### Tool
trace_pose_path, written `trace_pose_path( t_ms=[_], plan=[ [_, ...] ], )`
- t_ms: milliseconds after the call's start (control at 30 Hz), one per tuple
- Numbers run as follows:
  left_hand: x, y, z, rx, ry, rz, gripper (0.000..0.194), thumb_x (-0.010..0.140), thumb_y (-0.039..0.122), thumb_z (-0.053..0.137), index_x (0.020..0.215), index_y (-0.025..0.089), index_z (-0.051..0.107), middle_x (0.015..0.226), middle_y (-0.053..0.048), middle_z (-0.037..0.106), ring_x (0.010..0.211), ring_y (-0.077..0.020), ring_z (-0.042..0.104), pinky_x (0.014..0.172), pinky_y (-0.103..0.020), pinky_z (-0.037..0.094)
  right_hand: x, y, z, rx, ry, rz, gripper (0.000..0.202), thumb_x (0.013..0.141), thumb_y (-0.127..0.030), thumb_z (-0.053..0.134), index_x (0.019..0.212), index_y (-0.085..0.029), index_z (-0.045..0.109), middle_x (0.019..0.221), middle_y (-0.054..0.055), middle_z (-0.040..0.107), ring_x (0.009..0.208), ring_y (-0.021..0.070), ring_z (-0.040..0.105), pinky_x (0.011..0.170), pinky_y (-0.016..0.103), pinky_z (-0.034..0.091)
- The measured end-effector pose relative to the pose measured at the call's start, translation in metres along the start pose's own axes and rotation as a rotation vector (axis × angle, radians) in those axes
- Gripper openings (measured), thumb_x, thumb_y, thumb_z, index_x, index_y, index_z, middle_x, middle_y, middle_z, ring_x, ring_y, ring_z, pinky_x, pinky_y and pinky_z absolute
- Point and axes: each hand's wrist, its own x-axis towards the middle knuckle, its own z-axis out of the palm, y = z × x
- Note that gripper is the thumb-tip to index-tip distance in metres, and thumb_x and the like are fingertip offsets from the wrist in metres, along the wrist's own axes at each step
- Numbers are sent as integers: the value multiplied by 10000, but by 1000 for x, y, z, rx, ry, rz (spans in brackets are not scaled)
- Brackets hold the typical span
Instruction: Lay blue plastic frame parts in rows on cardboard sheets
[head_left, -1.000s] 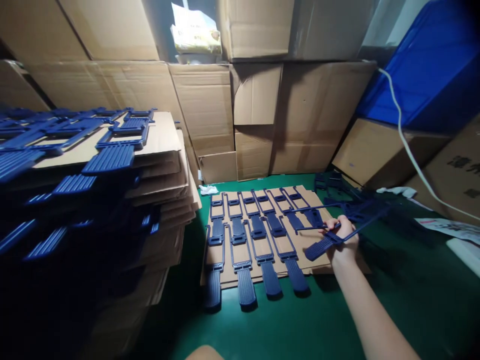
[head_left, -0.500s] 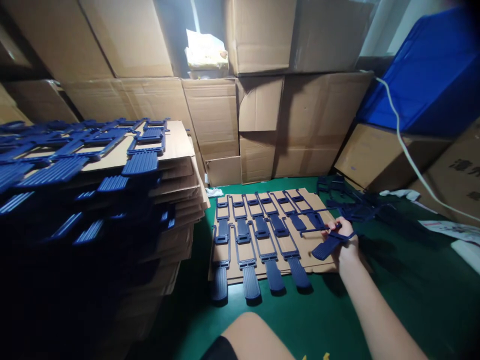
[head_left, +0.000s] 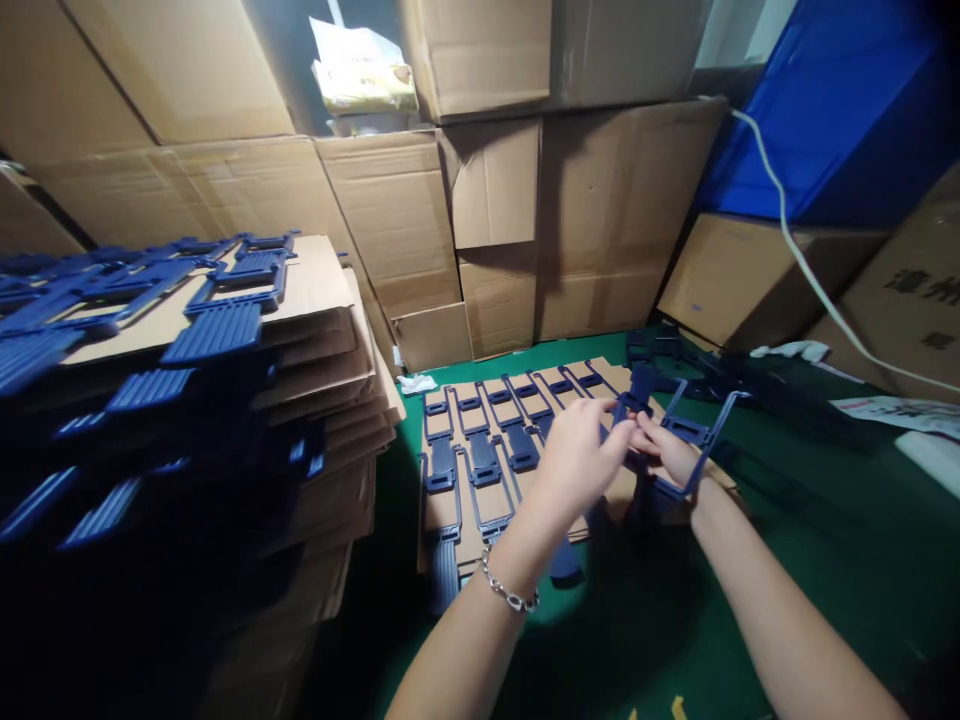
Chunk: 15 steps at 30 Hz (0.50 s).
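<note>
Over the right part of a cardboard sheet [head_left: 480, 508], my two hands meet on a dark blue plastic frame piece [head_left: 686, 430]. My left hand [head_left: 589, 450], with a chain bracelet at the wrist, has its fingers closed on the piece's left end. My right hand [head_left: 667, 452] grips the same piece, whose open frame with two prongs sticks out to the right past the wrist. Similar blue pieces [head_left: 442, 455] lie in two rows on the sheet, several partly hidden behind my left hand and forearm.
At the left rises a stack of cardboard layers [head_left: 307, 290] bearing more blue pieces. Loose blue parts [head_left: 675, 355] lie on the green surface behind my right hand. Cardboard boxes [head_left: 600, 200], a blue bin [head_left: 832, 120] and a white cable [head_left: 787, 225] stand behind.
My left hand has come into view and taken hold of the piece in my right hand. The piece has turned, its frame now pointing right. The view has shifted slightly.
</note>
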Motion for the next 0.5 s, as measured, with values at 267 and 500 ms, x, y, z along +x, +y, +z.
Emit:
trace_pose_path(
  t_ms=[267,500],
  plan=[
    [25,-43,10,162,-109,-166,233,859,285,379,789,179,574,789,-42,635,754,-184,582,656,-256,423,-18,-13,16,167,-170,152,339,627,-396,728,781,-198,499,675,-23,517,531,103,536,463,221,510],
    [10,-34,-45,465,-173,-72,248,878,293,368,741,202,555,700,-7,609,658,-173,559,557,-243,384,-13,-11,1,218,-17,102,345,665,-449,675,745,-164,498,658,-40,525,293,-25,208,237,85,198]
  ],
)
